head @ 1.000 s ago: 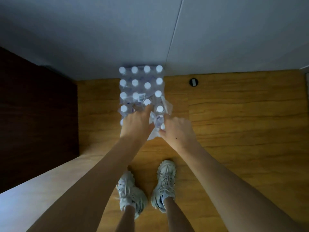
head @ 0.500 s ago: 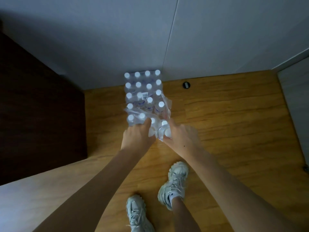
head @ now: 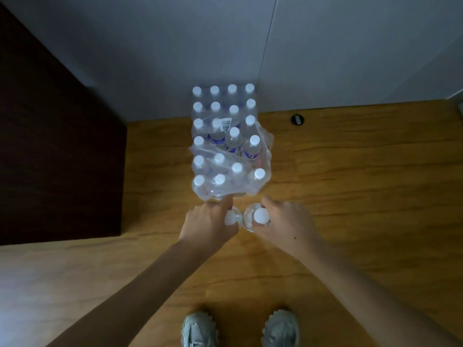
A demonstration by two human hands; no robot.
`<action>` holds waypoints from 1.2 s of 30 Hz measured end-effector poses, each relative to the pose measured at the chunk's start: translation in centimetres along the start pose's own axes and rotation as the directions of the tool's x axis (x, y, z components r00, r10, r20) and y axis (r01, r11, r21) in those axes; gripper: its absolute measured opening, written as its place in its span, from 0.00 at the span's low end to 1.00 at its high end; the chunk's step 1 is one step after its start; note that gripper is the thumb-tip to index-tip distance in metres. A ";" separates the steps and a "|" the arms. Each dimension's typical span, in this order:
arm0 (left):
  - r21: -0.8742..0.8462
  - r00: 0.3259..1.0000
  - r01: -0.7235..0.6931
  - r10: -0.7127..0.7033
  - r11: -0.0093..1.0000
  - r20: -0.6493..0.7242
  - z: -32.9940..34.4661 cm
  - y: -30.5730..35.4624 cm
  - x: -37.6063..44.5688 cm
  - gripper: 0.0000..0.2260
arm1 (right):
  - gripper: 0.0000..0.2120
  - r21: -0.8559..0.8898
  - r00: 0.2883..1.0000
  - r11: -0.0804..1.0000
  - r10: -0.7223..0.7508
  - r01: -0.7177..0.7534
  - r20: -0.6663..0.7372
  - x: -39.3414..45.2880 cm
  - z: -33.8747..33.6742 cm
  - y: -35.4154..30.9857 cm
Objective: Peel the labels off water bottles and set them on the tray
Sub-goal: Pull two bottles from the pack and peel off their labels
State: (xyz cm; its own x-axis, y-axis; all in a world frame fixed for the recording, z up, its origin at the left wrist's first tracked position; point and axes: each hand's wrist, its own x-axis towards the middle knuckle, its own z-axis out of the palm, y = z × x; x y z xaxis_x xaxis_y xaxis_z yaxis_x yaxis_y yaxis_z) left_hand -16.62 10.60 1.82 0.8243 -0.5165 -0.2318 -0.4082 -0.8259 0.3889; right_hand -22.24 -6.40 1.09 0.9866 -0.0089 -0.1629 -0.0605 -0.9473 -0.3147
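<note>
A shrink-wrapped pack of water bottles with white caps stands on the wooden floor against the wall; its plastic wrap is torn open at the near end. My left hand grips one clear bottle by its top, just in front of the pack. My right hand holds a second bottle, its white cap facing me. The two bottles sit side by side, almost touching. No tray is in view.
A dark wooden cabinet fills the left side. A grey wall rises behind the pack. A small round black fitting sits in the floor to the right. My two shoes are at the bottom.
Both hands have pulled back from the torn pack toward me, each drawing a bottle out of the wrap. My feet have shifted to stand side by side.
</note>
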 end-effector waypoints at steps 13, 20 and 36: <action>0.064 0.996 -0.072 0.075 0.995 -0.042 16.1 -8.5 4.5 0.09 | 0.16 0.154 0.996 0.988 -0.004 0.018 -0.089 3.5 16.3 6.6; -0.039 0.971 -0.167 0.157 0.985 -0.182 17.0 -9.4 5.9 0.08 | 0.14 0.185 0.976 0.977 -0.068 0.108 -0.208 4.9 18.2 7.3; -0.471 0.992 -0.094 0.040 0.877 -0.122 22.9 -11.9 3.4 0.35 | 0.24 0.395 0.949 0.918 0.111 0.016 -0.297 1.8 19.9 6.4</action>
State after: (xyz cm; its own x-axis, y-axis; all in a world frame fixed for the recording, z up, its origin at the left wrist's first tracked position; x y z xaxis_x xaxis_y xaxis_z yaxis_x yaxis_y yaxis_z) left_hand -17.93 13.51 -23.99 0.8487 -0.5182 -0.1056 -0.2503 -0.5695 0.7830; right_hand -23.91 -6.10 -19.84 0.9740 -0.2087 0.0879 -0.0996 -0.7435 -0.6612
